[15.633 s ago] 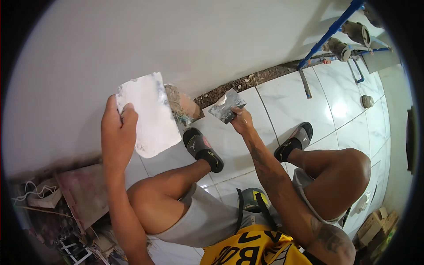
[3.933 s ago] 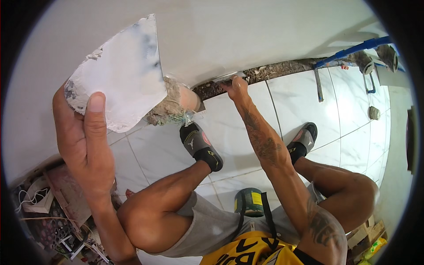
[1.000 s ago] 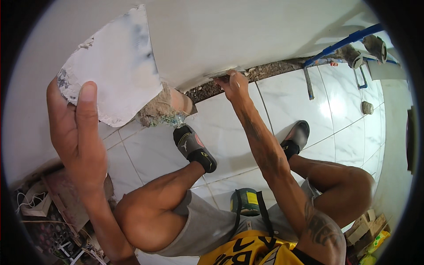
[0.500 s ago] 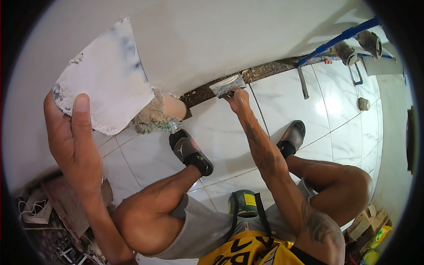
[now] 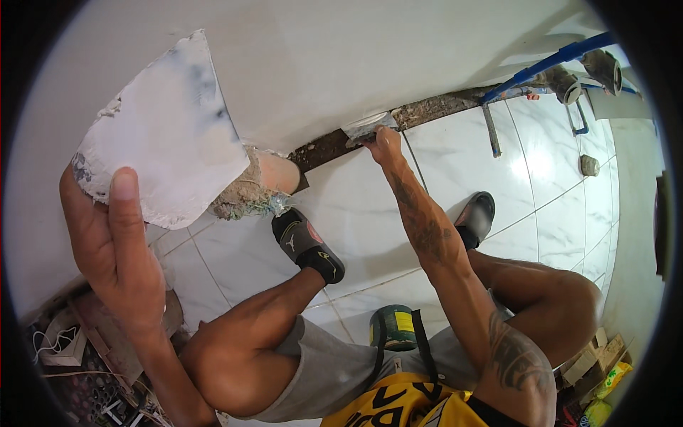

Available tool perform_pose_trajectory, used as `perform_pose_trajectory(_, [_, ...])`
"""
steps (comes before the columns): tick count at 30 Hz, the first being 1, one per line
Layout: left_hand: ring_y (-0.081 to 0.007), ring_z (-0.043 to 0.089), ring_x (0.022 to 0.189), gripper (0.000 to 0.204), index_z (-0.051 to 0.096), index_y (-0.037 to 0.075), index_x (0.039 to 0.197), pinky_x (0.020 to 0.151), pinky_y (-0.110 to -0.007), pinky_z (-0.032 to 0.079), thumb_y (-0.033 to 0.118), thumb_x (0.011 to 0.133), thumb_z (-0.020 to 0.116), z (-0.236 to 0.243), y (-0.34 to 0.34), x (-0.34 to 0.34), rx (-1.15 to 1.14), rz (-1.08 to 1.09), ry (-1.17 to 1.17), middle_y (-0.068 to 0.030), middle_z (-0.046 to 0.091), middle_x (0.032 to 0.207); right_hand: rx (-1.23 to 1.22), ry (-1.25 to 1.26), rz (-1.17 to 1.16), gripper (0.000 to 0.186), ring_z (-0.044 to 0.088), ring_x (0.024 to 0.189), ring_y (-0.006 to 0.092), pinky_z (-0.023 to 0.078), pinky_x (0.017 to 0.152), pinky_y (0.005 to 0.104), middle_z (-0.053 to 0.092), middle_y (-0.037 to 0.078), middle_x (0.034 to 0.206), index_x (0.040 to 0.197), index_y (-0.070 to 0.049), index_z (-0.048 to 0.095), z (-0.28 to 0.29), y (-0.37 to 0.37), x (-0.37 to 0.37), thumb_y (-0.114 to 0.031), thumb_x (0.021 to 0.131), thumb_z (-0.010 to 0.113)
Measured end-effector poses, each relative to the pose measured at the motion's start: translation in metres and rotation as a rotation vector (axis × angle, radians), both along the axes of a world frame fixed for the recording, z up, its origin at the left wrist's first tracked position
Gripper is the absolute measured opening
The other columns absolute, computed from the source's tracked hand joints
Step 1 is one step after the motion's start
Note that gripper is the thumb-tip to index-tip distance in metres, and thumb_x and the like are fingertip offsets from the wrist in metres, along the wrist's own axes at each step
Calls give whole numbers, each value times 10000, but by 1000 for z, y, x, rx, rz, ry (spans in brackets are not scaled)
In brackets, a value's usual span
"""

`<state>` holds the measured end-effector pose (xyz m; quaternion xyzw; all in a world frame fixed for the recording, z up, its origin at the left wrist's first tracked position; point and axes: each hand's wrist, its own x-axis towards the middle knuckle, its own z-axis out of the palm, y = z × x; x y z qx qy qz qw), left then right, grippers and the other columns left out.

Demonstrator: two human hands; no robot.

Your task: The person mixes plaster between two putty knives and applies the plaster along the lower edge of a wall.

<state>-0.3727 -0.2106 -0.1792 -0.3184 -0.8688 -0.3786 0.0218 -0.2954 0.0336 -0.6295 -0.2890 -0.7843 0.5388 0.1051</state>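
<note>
White-coated board (image 5: 160,135) in left hand (image 5: 117,245), flat blade (image 5: 365,127) in right hand (image 5: 385,146)

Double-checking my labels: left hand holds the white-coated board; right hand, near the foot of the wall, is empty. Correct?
One error: the right hand isn't empty. The head view shows it holding a flat scraper, near the foot of the wall. The left hand does hold the white-coated board.

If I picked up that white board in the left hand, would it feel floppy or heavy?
Probably stiff: the white board looks flat though the left hand grips only one end. Likely fairly light, since just one hand seems to hold it. The lumpy crust along its edge might flake.
</note>
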Motion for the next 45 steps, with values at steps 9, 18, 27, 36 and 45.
perform_pose_trajectory(9, [-219, 511, 1135, 452, 348, -22, 1332, 921, -331, 457, 250, 989, 462, 6, 4, 5, -11, 14, -22, -165, 492, 1241, -399, 160, -224, 403, 594, 841, 367, 498, 722, 454, 590, 185, 855, 875, 15, 548, -9, 15, -11, -271, 695, 769])
perform_pose_trajectory(18, [-207, 509, 1127, 450, 357, -14, 1321, 912, -320, 451, 259, 983, 476, 8, -10, 1, 3, 28, -1, -149, 498, 1229, 336, -52, 239, 374, 534, 1066, 324, 478, 917, 565, 496, 189, 1178, 1091, 38, 490, 17, 23, -20, -272, 898, 573])
perform_pose_trajectory(27, [-181, 513, 1084, 392, 413, -34, 1275, 920, -309, 423, 224, 985, 468, 6, 1, 6, 74, -4, 12, -139, 529, 1187, -8, 369, 75, 269, 579, 994, 314, 531, 868, 486, 546, 187, 1056, 1011, 83, 490, 92, 53, -12, -149, 893, 556])
perform_pose_trajectory(36, [-210, 515, 1135, 437, 367, -8, 1329, 924, -337, 460, 240, 985, 472, 7, 7, 5, 97, -9, -11, -147, 502, 1235, -1076, 474, -636, 189, 583, 981, 359, 524, 826, 592, 537, 184, 1011, 989, 86, 479, 126, 8, 33, -46, 854, 480])
perform_pose_trajectory(45, [-200, 527, 1108, 408, 385, -6, 1300, 898, -325, 468, 241, 987, 470, 4, 9, 6, 92, -7, -15, -144, 511, 1211, -810, 378, -344, 173, 545, 944, 317, 454, 931, 609, 507, 147, 965, 992, 47, 477, -18, -16, 17, -53, 863, 419])
